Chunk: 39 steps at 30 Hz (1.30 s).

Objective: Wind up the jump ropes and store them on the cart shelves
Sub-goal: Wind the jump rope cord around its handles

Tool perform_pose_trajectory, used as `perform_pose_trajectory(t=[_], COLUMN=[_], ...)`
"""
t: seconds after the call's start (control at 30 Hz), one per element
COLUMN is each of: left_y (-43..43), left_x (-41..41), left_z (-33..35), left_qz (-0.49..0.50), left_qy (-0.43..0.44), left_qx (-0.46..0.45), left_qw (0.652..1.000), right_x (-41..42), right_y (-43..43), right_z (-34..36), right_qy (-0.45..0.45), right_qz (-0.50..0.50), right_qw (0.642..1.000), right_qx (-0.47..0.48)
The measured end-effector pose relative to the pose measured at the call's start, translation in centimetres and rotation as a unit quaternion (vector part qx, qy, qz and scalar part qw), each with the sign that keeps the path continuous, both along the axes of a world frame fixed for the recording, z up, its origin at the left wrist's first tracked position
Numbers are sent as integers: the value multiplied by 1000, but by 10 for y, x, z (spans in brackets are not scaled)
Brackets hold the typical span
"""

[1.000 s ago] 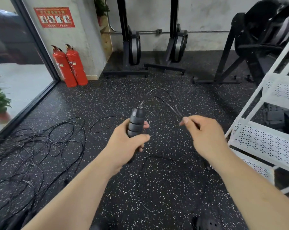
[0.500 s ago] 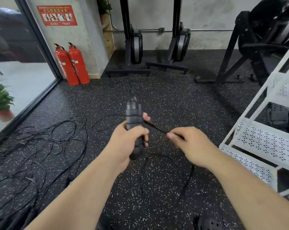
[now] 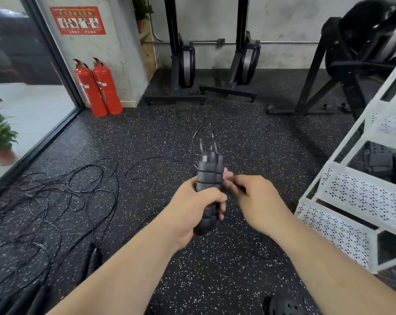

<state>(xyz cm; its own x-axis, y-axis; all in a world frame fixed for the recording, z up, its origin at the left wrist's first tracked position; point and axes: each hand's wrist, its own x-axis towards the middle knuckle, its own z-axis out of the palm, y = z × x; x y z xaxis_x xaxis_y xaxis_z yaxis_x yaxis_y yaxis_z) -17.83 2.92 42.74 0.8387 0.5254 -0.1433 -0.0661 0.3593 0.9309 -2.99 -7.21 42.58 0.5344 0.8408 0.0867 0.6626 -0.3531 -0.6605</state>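
Gripping the black ribbed handle [image 3: 209, 176] of a jump rope, my left hand [image 3: 196, 206] has its fingers and thumb curled tight round the middle, so the handle stands nearly upright in front of me with both ends showing. A few thin loops of its cord [image 3: 202, 138] rise above the top end. My right hand [image 3: 257, 201] is just beside the handle on the right. Its fingers are curled and the thumb and forefinger are closed on the cord near the grip, though that spot is blurred. More of the cord trails down to the speckled black rubber floor [image 3: 249, 137] below my hands.

The other jump ropes [image 3: 54, 189] lie in a loose tangle on the floor to my left, well apart from the white cart [image 3: 351, 194], whose perforated shelves stand at my right. Two red fire extinguishers [image 3: 99, 87] stand against the far wall, beside a glass door.
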Motion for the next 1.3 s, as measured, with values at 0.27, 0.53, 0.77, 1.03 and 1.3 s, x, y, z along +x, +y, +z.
perform_pose_trajectory(t=[0.27,0.53,0.77,1.03,1.3], left_y=[32,22,-10,38,25], left_x=[-4,-2,7,-5,-4], left_z=[1,1,-6,5,5], left_qz=[130,115,-13,148,88], left_qy=[25,20,33,4,-21], left_qx=[1,-21,-37,-54,-109], left_qw=[991,993,999,988,990], right_x=[35,34,7,44,29], right_y=[-16,-18,-2,-19,-14], right_z=[20,22,-1,24,22], right_qy=[25,4,-18,-26,-31], right_qz=[41,-39,-5,17,-31], right_qw=[996,999,999,995,999], right_qx=[-76,33,-32,-96,25])
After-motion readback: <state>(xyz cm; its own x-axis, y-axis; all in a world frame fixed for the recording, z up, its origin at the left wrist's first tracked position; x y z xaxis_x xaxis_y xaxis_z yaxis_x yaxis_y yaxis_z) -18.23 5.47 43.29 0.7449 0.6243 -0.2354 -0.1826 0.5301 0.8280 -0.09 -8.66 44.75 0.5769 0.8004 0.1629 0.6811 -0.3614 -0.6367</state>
